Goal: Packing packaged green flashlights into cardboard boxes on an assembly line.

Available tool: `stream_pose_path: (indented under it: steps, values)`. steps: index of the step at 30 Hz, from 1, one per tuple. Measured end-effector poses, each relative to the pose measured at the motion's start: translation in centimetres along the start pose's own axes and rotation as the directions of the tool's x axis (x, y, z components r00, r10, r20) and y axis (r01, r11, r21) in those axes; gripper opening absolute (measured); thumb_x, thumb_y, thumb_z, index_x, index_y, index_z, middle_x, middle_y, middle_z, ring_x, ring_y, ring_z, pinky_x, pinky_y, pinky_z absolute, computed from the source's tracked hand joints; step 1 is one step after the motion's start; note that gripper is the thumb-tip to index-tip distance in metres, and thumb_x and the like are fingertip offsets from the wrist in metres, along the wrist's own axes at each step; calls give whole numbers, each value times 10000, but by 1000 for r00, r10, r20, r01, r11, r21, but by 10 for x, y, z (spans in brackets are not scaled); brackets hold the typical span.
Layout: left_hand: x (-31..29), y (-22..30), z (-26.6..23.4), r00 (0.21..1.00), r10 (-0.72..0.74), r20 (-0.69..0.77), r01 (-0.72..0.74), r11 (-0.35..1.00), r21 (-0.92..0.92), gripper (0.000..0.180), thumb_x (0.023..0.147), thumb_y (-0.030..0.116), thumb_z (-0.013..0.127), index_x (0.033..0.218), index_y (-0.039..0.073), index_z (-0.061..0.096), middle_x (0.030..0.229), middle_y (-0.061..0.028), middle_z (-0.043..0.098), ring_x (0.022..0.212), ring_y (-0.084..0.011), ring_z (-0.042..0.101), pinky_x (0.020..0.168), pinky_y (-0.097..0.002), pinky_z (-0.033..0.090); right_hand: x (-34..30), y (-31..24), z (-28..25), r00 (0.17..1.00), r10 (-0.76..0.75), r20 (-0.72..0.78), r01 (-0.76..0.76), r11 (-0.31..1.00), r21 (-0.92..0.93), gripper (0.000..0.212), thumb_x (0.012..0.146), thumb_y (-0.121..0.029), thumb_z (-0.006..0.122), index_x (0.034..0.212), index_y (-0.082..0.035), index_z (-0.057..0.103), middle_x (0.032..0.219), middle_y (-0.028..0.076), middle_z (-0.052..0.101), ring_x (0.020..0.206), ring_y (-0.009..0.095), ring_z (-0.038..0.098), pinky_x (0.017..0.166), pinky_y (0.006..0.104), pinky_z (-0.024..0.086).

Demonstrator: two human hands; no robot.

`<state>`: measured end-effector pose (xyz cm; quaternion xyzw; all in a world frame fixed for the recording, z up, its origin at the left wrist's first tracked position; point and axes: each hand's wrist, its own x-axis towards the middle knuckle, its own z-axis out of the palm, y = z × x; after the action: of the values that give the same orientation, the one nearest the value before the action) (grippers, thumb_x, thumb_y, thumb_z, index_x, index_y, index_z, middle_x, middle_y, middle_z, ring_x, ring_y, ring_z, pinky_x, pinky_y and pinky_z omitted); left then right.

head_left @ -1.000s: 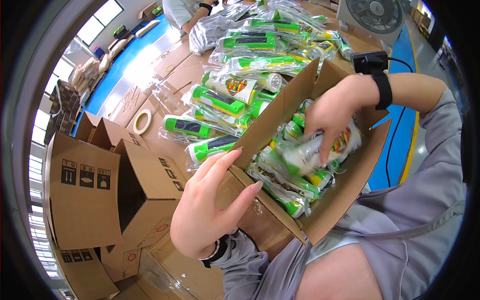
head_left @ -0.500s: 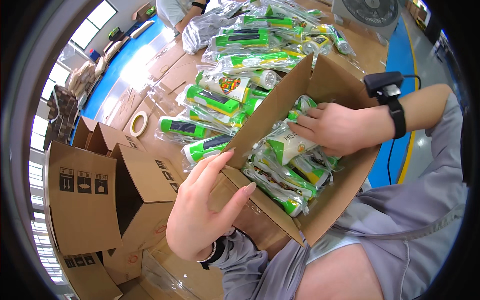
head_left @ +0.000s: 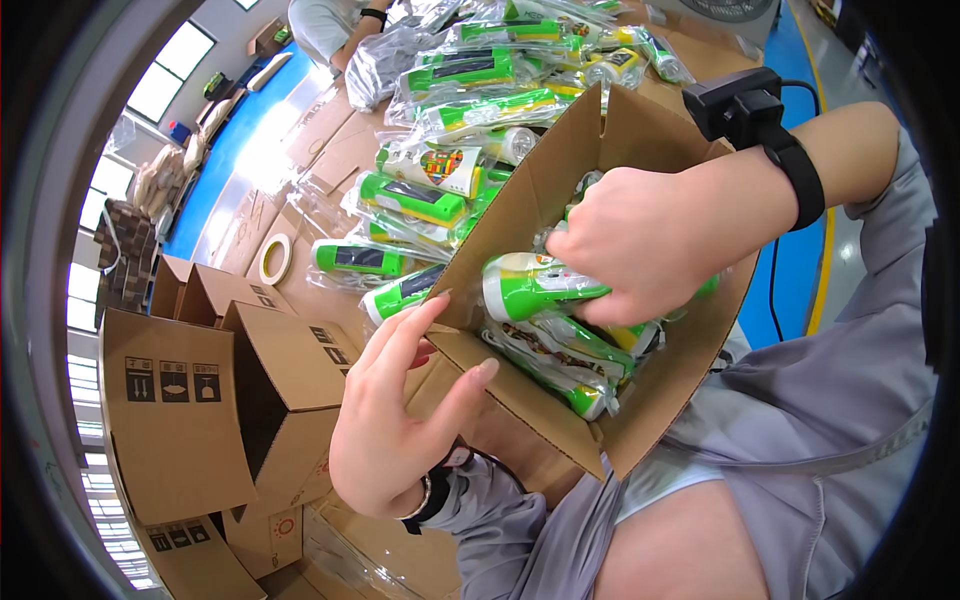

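One open brown cardboard box [head_left: 670, 390]. Right hand [head_left: 640, 235] inside: fingers curled over a green-and-white plastic flashlight [head_left: 515, 288] in clear film, grasping it, tips partly hidden. Left hand [head_left: 395, 425]: spread, empty, by the box corner. Change: flashlight has turned, white end now left of right hand; apparently not yet settled on the bagged green flashlights [head_left: 580, 395] beneath
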<state>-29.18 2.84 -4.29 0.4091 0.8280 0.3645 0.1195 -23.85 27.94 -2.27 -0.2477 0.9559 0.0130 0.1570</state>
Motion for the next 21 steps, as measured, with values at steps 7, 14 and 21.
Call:
stream_pose_path:
  steps: [7,14,21]
  values:
    - [6,-11,-5,994,87,69,-84,996,-42,891,491,244,917,1258,4,531,1087,-105,580,877,-197,608,793,-324,529,18,-16,5,976,125,178,-185,906,380,487,832,-342,491,710,117,596,641,248,602,626,400,612,599,461,514]
    - [9,-7,0,999,-8,38,9,999,-34,908,451,184,915,1262,25,538,1030,-88,578,839,-181,615,765,-313,540,41,-44,34,972,-221,-77,234,902,364,377,835,-260,450,802,61,646,703,237,630,704,364,649,655,479,505]
    - [5,-11,1,996,84,42,-83,996,-45,921,456,209,914,1271,26,528,1041,-103,576,852,-206,606,760,-322,529,29,-28,9,847,-226,481,-238,647,724,543,842,-464,636,888,69,542,700,167,615,652,240,615,581,353,504]
